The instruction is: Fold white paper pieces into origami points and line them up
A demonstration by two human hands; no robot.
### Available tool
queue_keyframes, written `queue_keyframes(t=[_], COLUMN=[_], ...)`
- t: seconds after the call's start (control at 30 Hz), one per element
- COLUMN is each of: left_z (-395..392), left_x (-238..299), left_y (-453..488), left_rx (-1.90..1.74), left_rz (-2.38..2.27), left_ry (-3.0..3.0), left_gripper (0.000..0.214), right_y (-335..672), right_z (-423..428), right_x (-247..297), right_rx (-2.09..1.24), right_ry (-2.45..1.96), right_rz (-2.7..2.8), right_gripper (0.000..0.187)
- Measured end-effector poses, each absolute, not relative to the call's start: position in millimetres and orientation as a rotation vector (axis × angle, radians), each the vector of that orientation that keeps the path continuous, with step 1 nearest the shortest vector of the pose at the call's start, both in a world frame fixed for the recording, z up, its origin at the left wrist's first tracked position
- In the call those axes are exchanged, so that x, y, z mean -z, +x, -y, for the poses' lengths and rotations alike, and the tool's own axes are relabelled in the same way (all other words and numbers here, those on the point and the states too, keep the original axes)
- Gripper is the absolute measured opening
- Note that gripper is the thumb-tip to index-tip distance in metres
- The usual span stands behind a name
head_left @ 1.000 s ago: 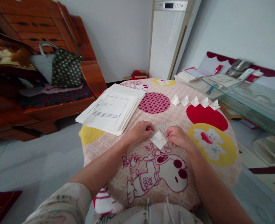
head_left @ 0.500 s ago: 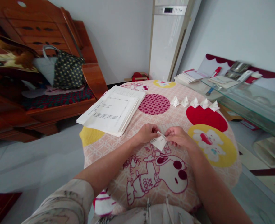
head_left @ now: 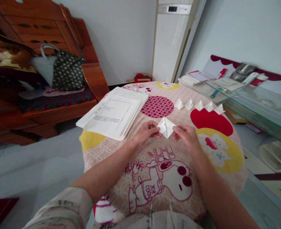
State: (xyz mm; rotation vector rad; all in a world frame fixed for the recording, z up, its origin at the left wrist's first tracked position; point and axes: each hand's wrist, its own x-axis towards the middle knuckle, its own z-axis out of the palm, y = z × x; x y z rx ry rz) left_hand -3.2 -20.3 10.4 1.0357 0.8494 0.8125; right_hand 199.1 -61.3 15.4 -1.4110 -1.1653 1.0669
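A small folded white paper piece (head_left: pixel 166 127) is lifted off the round table (head_left: pixel 121 149), which wears a pink cartoon-print cloth. My left hand (head_left: pixel 147 132) pinches its left corner and my right hand (head_left: pixel 186 136) pinches its right corner, both with fingers closed on the paper. Farther back on the cloth, several similar folded paper pieces (head_left: pixel 199 105) stand in a row. A stack of white printed sheets (head_left: pixel 114 113) lies at the table's left side.
A wooden bench (head_left: pixel 59 105) with a dark patterned bag (head_left: pixel 67 70) stands to the left. A tall white appliance (head_left: pixel 171 41) is against the back wall. A glass-topped table (head_left: pixel 257 101) with papers and tins is on the right.
The folded paper lay on the cloth between my hands; now both hands have raised it and moved it slightly farther from me, and it looks opened into a tent shape.
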Motion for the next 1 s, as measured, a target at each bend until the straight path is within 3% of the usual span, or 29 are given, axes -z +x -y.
queue_keyframes(t=[0.3, 0.5, 0.63, 0.87, 1.0], left_z=[23.4, 21.9, 25.6, 32.8, 36.8], left_x=[-1.7, 0.4, -8.6, -6.8, -5.2], left_y=[0.3, -3.4, -8.6, -14.2, -17.1], left_rx=[-0.777, -0.925, -1.011, -0.750, -0.441], left_rz=[-0.852, -1.009, -1.006, -0.921, -0.835], left_ry=[1.172, 1.773, 2.086, 2.529, 2.669], left_gripper=[0.013, 0.019, 0.017, 0.016, 0.011], right_y=[183.8, 186.2, 183.8, 182.3, 182.4], right_z=[62.8, 68.4, 72.8, 77.3, 82.1], right_x=[-3.2, -7.5, -13.1, -9.4, -4.4], right_rx=[-0.929, -0.462, -0.248, 0.072, -0.036], right_ry=[-1.429, -1.393, -1.308, -1.284, -1.277], right_rz=[1.272, 1.658, 1.926, 2.394, 2.627], right_gripper=[0.027, 0.018, 0.027, 0.026, 0.021])
